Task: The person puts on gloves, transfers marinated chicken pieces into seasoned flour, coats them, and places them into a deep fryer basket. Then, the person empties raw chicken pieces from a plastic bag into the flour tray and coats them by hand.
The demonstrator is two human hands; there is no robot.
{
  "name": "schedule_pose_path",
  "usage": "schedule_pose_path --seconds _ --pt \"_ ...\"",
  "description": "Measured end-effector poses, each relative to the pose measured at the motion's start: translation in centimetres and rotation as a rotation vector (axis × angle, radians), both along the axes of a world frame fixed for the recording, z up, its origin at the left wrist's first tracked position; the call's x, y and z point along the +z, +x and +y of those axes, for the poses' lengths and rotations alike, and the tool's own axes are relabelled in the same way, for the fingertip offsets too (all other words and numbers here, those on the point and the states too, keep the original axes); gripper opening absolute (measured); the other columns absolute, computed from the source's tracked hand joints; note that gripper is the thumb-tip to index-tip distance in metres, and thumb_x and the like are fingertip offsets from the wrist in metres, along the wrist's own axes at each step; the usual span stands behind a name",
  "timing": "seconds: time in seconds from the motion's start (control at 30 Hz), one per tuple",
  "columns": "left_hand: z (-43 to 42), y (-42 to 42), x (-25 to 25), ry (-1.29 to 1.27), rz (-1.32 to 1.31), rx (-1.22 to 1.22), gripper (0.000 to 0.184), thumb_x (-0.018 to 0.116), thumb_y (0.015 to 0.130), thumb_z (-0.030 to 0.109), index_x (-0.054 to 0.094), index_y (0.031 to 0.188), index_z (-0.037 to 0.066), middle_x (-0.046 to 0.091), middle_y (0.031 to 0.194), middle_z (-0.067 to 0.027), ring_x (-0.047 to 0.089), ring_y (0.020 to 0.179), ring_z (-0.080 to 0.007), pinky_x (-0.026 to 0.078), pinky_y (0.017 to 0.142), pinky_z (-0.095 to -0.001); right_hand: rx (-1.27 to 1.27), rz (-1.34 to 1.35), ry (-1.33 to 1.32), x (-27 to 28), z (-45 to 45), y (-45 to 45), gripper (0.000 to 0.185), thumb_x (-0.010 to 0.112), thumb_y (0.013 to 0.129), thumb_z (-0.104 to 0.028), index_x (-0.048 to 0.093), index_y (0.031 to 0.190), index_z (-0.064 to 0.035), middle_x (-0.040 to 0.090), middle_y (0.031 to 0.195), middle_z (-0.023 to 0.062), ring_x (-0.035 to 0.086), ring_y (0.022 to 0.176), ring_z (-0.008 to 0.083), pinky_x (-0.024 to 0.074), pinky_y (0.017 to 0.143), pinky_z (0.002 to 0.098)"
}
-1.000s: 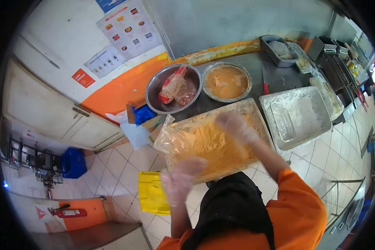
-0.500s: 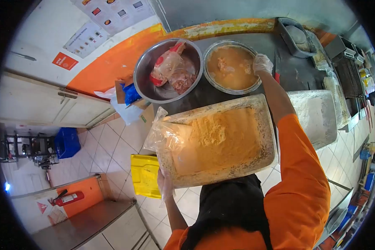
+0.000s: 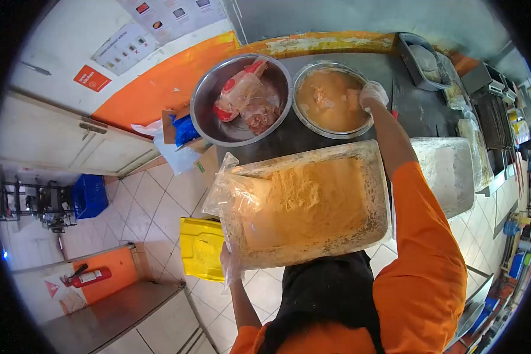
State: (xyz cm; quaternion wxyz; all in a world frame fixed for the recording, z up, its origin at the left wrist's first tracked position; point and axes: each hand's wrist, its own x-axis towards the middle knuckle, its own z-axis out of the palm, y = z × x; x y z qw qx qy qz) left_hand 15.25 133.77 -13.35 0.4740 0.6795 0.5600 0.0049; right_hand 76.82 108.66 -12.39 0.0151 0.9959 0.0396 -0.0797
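Observation:
My left hand [image 3: 232, 262], in a clear plastic glove, is at the lower left corner of the tray [image 3: 289, 258] of orange-yellow flour; its fingers are hidden at the tray's edge. Inside this tray, the flour [image 3: 307, 197] is heaped near the middle, and a clear plastic bag [image 3: 236, 192] lies over the left edge. My right hand [image 3: 373, 94], also gloved, is at the right rim of the metal bowl [image 3: 331, 99] of cloudy orange liquid with pieces in it. The fingers look closed on that rim. To the left, a larger steel bowl [image 3: 209, 121] holds bagged raw meat [image 3: 242, 97].
A tray of white flour [image 3: 445, 174] stands on the right, partly behind my right arm. Behind it are a grey tub [image 3: 422, 62] and fryers [image 3: 484, 79]. A yellow crate [image 3: 200, 248] is at the lower left, with a blue crate [image 3: 90, 196] farther left.
My right hand has moved from over the orange flour to the liquid bowl's right rim. My left hand has dropped to the tray's lower left corner. The view has shifted.

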Motion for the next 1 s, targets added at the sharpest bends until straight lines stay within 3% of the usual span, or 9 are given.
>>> schedule_pose_path --seconds 0.07,0.2,0.33,0.5,0.6,0.7,0.83,0.97,1.0 --pt "0.2 -0.6 -0.9 0.033 -0.003 -0.015 0.050 0.052 0.095 0.039 0.058 0.121 -0.003 0.067 0.103 -0.0221 0.064 0.094 -0.0324 0.048 0.083 -0.0406 0.182 0.289 -0.150 -1.6 -1.2 3.6 0.025 0.064 0.087 -0.028 0.073 0.104 -0.0115 0.070 0.112 0.0075 0.068 0.102 0.0255 0.0551 0.084 0.0408" --pt "0.0 -0.5 -0.9 0.051 -0.021 -0.005 0.050 0.052 0.095 0.038 0.058 0.121 -0.004 0.068 0.103 -0.0223 0.065 0.096 -0.0340 0.049 0.083 -0.0412 -0.124 0.402 0.015 2.2 -1.4 4.2 0.033 0.073 0.081 -0.028 0.071 0.102 -0.0023 0.072 0.094 0.0119 0.067 0.086 0.0291 0.0514 0.072 0.0420" --pt "0.1 -0.6 -1.0 0.060 0.012 -0.025 0.050 0.053 0.095 0.038 0.059 0.121 -0.004 0.068 0.106 -0.0226 0.065 0.098 -0.0349 0.049 0.085 -0.0412 0.168 0.550 -0.156 -3.5 -3.6 9.1 0.036 0.067 0.085 -0.034 0.069 0.107 -0.0054 0.069 0.110 0.0118 0.065 0.089 0.0308 0.0534 0.079 0.0419" --pt "0.0 -0.8 -1.4 0.018 -0.085 0.019 0.049 0.054 0.094 0.036 0.059 0.122 -0.004 0.068 0.107 -0.0217 0.065 0.098 -0.0339 0.049 0.085 -0.0406 0.907 0.149 -0.365 -0.8 -6.1 5.5 0.050 0.086 0.065 -0.045 0.071 0.090 -0.0044 0.070 0.094 0.0098 0.067 0.089 0.0311 0.0563 0.074 0.0367" --pt "0.0 -0.9 -1.3 0.105 -0.023 -0.037 0.046 0.055 0.094 0.034 0.059 0.121 -0.003 0.069 0.106 -0.0202 0.065 0.097 -0.0305 0.049 0.084 -0.0394 0.925 -0.027 0.026 -1.3 -8.2 3.7 0.040 0.087 0.064 -0.029 0.070 0.092 -0.0056 0.069 0.094 0.0115 0.065 0.085 0.0294 0.0543 0.074 0.0360" --pt "0.0 -0.9 -1.1 0.053 -0.079 -0.003 0.044 0.056 0.093 0.032 0.060 0.121 -0.002 0.069 0.104 -0.0181 0.065 0.094 -0.0273 0.049 0.083 -0.0373 0.679 0.253 0.167 -0.9 -8.8 1.2 0.025 0.068 0.079 -0.010 0.064 0.098 0.0050 0.066 0.101 0.0174 0.067 0.090 0.0342 0.0592 0.075 0.0477" --pt "0.0 -1.2 -0.8 0.023 -0.074 -0.026 0.041 0.056 0.094 0.032 0.061 0.119 0.000 0.068 0.100 -0.0163 0.064 0.090 -0.0258 0.049 0.080 -0.0369 -0.601 0.540 1.308 4.0 -5.4 -5.9 0.026 0.050 0.087 0.001 0.056 0.110 0.0108 0.060 0.112 0.0256 0.066 0.092 0.0419 0.0600 0.071 0.0568" --pt "-0.1 -1.1 -0.4 0.050 -0.129 -0.012 0.039 0.056 0.094 0.032 0.062 0.115 0.000 0.068 0.096 -0.0157 0.063 0.087 -0.0248 0.049 0.078 -0.0376 -0.461 0.491 1.429 -0.3 -7.7 -5.3 0.033 0.049 0.086 -0.005 0.055 0.116 0.0075 0.058 0.117 0.0228 0.064 0.099 0.0412 0.0607 0.065 0.0574" --pt "-0.3 -1.2 -0.5 0.033 -0.160 -0.001 0.038 0.055 0.094 0.032 0.062 0.114 0.000 0.068 0.096 -0.0157 0.063 0.086 -0.0247 0.049 0.077 -0.0379 -0.683 0.467 1.444 1.6 -6.8 -6.1 0.041 0.048 0.082 -0.004 0.049 0.122 0.0068 0.056 0.118 0.0228 0.063 0.097 0.0428 0.0600 0.067 0.0608"
